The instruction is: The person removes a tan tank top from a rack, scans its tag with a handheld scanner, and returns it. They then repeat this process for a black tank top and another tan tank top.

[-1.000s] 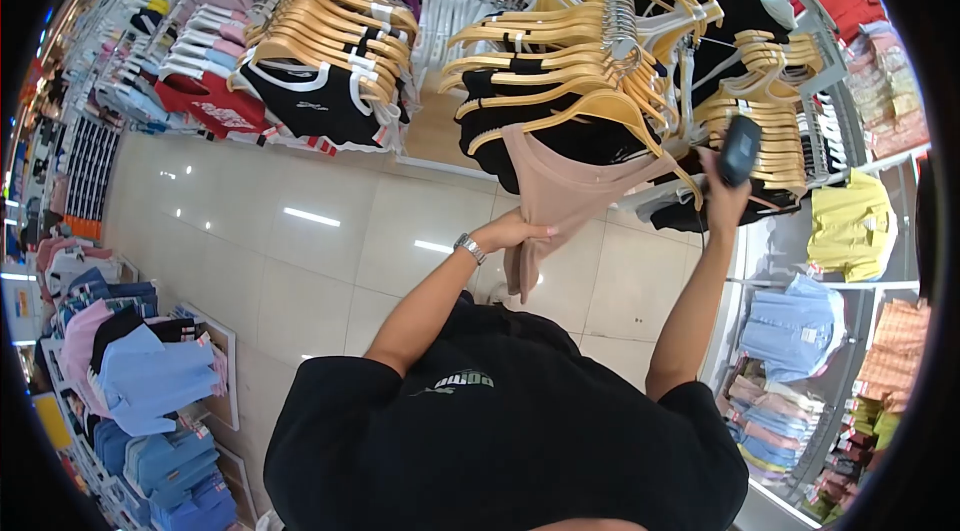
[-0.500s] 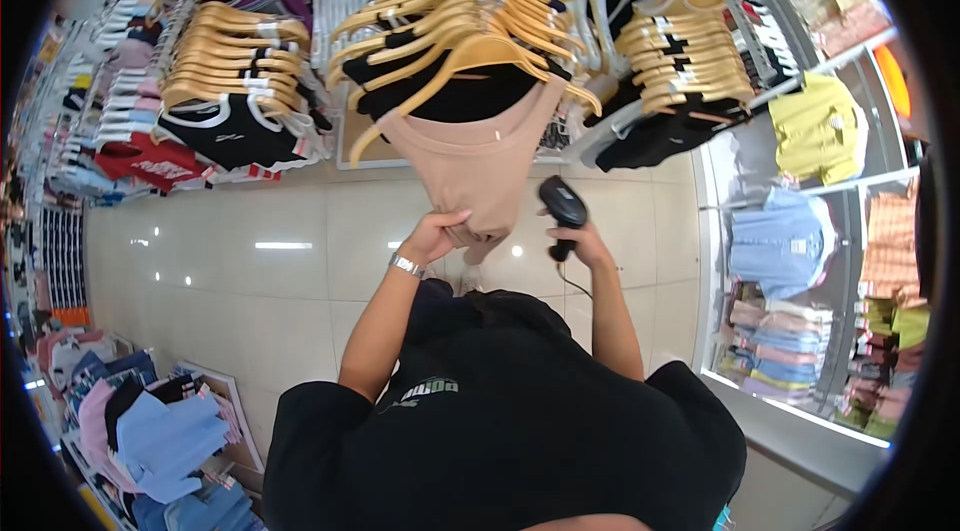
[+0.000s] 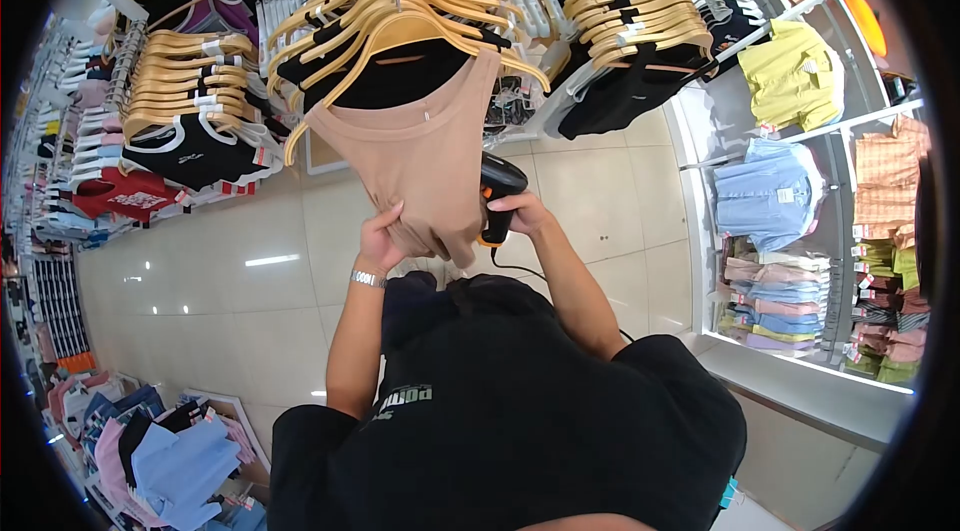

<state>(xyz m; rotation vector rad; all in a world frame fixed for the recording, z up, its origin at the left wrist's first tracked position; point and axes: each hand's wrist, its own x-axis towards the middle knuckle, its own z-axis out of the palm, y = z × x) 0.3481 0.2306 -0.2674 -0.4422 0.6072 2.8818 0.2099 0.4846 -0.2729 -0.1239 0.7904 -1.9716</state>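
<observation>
The hanging tan top (image 3: 420, 156) was pinched at its hem by the left hand (image 3: 380, 241), the scanner (image 3: 497, 186) gripped by the right hand (image 3: 520, 214) at three o'clock, scanning judged not yet done.

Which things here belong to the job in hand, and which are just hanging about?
In use: beige tank top, left hand, scanner, right hand.
Just around: black tops on hangers, yellow shirt, light blue shirt, red top.
</observation>
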